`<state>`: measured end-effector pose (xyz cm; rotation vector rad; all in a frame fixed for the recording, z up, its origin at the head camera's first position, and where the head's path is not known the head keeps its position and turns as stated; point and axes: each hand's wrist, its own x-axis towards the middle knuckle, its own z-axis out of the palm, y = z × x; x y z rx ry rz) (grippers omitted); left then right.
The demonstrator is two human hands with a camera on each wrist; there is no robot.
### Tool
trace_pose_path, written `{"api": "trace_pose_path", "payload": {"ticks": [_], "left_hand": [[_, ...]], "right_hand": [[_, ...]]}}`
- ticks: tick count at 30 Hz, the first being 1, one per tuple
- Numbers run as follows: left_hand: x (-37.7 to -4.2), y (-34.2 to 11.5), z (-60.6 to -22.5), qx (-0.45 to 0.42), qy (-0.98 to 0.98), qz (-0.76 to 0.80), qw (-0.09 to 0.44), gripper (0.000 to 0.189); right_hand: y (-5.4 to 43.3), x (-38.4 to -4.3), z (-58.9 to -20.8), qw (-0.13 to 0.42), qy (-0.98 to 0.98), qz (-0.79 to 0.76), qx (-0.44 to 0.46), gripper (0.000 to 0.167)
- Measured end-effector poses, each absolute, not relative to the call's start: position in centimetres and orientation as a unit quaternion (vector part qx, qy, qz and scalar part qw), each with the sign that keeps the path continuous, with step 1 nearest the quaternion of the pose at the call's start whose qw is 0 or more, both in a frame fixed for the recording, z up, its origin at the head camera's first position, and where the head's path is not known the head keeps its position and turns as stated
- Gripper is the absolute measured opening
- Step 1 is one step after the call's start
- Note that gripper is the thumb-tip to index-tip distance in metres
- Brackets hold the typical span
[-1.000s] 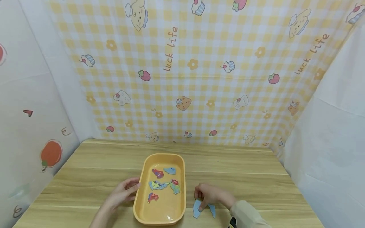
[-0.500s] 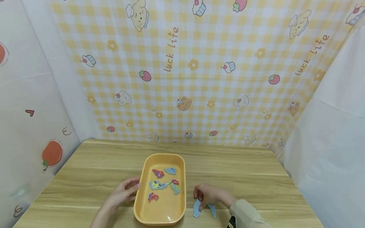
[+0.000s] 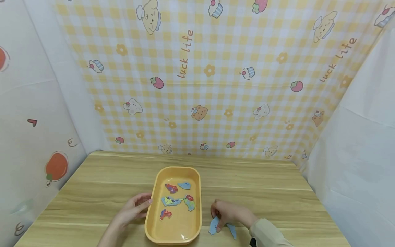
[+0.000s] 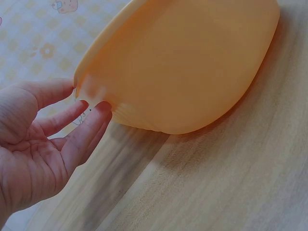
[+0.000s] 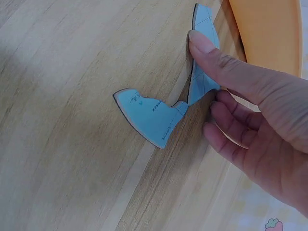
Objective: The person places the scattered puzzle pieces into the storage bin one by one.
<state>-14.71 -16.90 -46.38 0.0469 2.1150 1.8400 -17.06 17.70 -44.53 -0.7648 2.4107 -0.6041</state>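
In the head view my left hand (image 3: 132, 210) holds the left rim of a yellow-orange tray (image 3: 172, 236); its thumb and fingertips meet the wall in the left wrist view. To the right of the tray, my right hand (image 3: 229, 213) pinches a light blue puzzle piece (image 5: 204, 79), with the thumb on its printed face and the fingers at its lower edge. A second light blue puzzle piece (image 5: 149, 115), marked with small lettering and lines, lies beside it on the table; their ends seem to touch.
Inside the tray lie several puzzle pieces: red and purple ones (image 3: 171, 188), a blue one (image 3: 184, 185), yellow-blue ones (image 3: 169, 201) and a green-red one (image 3: 189, 203). The wooden table (image 3: 262, 185) ends at a yellow checked cloth backdrop (image 3: 197, 85).
The outer light blue puzzle piece has slid slightly right and toward the near edge, and the right hand has shifted slightly right. The left hand and tray stay in place.
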Motion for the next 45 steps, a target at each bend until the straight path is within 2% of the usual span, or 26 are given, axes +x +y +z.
{"api": "trace_pose_path", "payload": {"ticks": [10, 20, 28, 36, 45], "left_hand": [[-14.7, -16.9, -46.4, 0.017, 0.744, 0.647, 0.167, 0.063], [-14.7, -16.9, -46.4, 0.016, 0.745, 0.646, 0.168, 0.063], [-14.7, -16.9, -46.3, 0.020, 0.743, 0.646, 0.171, 0.064], [-14.7, -16.9, -46.5, 0.021, 0.741, 0.649, 0.172, 0.065], [-14.9, -17.0, -46.6, 0.020, 0.742, 0.648, 0.171, 0.064]], "right_hand": [[18.0, -17.7, -44.8, 0.297, 0.869, -0.277, -0.284, 0.030], [18.6, -18.4, -44.1, 0.336, 0.841, -0.315, -0.285, 0.016], [18.9, -18.8, -43.3, 0.370, 0.828, -0.355, -0.229, 0.011], [19.1, -19.9, -42.0, 0.372, 0.813, -0.377, -0.242, 0.011], [18.4, -21.0, -40.4, 0.330, 0.833, -0.352, -0.270, 0.011]]}}
